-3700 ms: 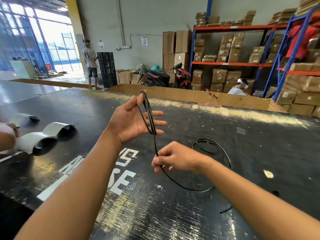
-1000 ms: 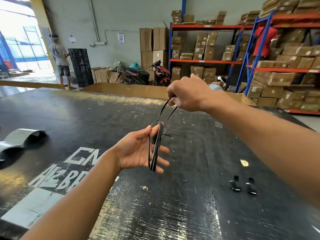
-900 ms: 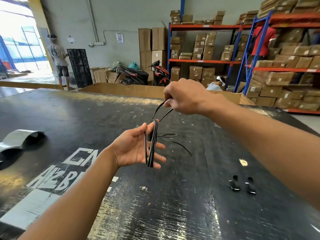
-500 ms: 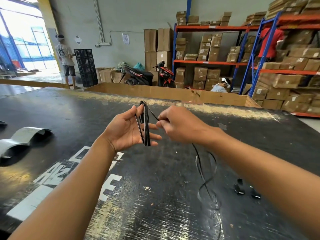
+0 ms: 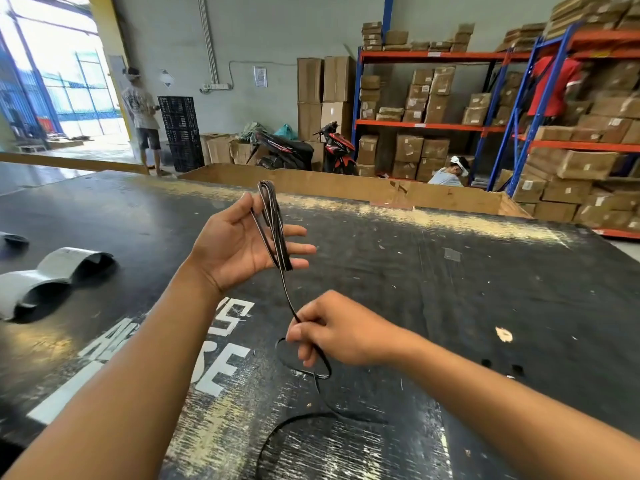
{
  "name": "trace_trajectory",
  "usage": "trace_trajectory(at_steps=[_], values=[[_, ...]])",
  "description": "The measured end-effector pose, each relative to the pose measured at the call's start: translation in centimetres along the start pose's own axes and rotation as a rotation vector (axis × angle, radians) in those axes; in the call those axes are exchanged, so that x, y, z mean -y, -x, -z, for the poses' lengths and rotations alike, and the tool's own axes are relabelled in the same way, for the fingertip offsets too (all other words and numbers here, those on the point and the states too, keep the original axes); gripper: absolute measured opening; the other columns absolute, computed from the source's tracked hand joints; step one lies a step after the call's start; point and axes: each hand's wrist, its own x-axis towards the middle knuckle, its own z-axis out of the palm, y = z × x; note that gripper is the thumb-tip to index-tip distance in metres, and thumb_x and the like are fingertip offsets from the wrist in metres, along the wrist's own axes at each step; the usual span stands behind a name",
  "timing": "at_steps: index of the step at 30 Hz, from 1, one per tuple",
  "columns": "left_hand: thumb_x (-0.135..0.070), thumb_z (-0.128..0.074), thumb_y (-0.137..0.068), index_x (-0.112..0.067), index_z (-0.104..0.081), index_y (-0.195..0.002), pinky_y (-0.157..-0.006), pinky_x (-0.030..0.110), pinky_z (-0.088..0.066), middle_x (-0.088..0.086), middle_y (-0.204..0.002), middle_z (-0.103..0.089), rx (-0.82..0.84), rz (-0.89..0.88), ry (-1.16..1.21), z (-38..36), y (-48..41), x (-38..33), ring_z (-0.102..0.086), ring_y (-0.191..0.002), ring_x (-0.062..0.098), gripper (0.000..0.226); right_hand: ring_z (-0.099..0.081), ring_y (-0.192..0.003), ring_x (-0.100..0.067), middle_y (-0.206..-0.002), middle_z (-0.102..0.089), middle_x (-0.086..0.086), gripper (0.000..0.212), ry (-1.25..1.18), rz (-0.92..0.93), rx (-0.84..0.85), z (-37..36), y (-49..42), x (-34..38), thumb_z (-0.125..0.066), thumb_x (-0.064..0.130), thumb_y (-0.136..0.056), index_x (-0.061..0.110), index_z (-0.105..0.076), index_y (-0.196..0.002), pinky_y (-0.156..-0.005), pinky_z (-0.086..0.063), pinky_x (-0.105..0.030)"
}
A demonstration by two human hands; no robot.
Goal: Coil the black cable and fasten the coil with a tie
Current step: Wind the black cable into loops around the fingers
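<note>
The black cable is wound in several narrow loops around my left hand, which is raised palm-up with fingers spread; the loops run from thumb to little finger. A single strand drops from the coil to my right hand, lower and nearer to me, which pinches it between thumb and fingers. Below that hand the loose cable tail curls on the black table and runs toward the near edge. Two small black ties lie on the table to the right of my right forearm.
Curved grey sheet pieces lie at the table's left. A cardboard wall borders the far edge. Beyond stand shelves of boxes, parked motorbikes, a standing person and a crouching person.
My right hand has dropped from beside the coil down and toward me, sliding along the strand. My left hand has lifted a little with the coil. The loose tail now curls below my right hand.
</note>
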Motion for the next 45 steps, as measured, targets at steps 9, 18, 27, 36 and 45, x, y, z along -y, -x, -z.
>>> trace_trajectory(at_steps=[9, 18, 27, 36, 45], values=[[-0.055, -0.027, -0.099, -0.046, -0.038, -0.144, -0.092, 0.070, -0.044, 0.033, -0.145, -0.034, 0.243, 0.082, -0.026, -2.8, 0.9, -0.2, -0.035, -0.128, 0.063, 0.047, -0.067, -0.070, -0.005, -0.080, -0.076, -0.005, 0.018, 0.131, -0.048, -0.105, 2.0, -2.1, -4.0, -0.057, 0.011, -0.093, 0.010, -0.074, -0.087, -0.070, -0.050, -0.018], [-0.053, -0.025, -0.100, -0.050, -0.024, -0.148, -0.096, 0.070, -0.036, 0.029, -0.153, -0.024, 0.451, 0.245, -0.111, -4.7, 1.4, 0.9, -0.030, -0.132, 0.054, 0.048, -0.064, -0.065, -0.001, -0.068, -0.070, 0.014, 0.024, 0.429, 0.052, -0.194, 8.8, -3.7, -1.8, -0.061, 0.008, -0.086, 0.027, -0.073, -0.080, -0.065, -0.050, -0.036], [-0.051, -0.034, -0.096, -0.038, -0.029, -0.149, -0.093, 0.072, -0.036, 0.027, -0.146, -0.039, 0.292, 0.373, -0.203, -4.0, 1.7, 2.1, -0.044, -0.126, 0.052, 0.054, -0.069, -0.081, -0.015, -0.089, -0.075, 0.004, 0.016, 0.842, 0.095, -0.289, 14.2, -4.3, 1.1, -0.062, 0.007, -0.089, 0.016, -0.074, -0.090, -0.071, -0.056, -0.034], [-0.050, -0.047, -0.093, -0.025, -0.050, -0.128, -0.092, 0.072, -0.039, 0.022, -0.120, -0.055, 0.080, 0.459, -0.282, -0.8, 0.6, 3.7, -0.053, -0.111, 0.046, 0.043, -0.058, -0.071, -0.016, -0.078, -0.066, 0.009, 0.013, 0.931, 0.011, -0.398, 16.8, -3.4, 3.5, -0.062, 0.021, -0.092, 0.024, -0.075, -0.090, -0.052, -0.032, -0.021], [-0.053, -0.053, -0.087, -0.022, -0.065, -0.097, -0.092, 0.074, -0.038, 0.017, -0.099, -0.057, -0.040, 0.397, -0.351, 0.9, -1.7, 3.4, -0.063, -0.090, 0.041, 0.035, -0.071, -0.063, -0.018, -0.069, -0.072, -0.005, 0.014, 0.692, -0.143, -0.276, 14.4, -2.5, 6.7, -0.067, 0.019, -0.091, 0.008, -0.071, -0.082, -0.049, -0.049, -0.025]])
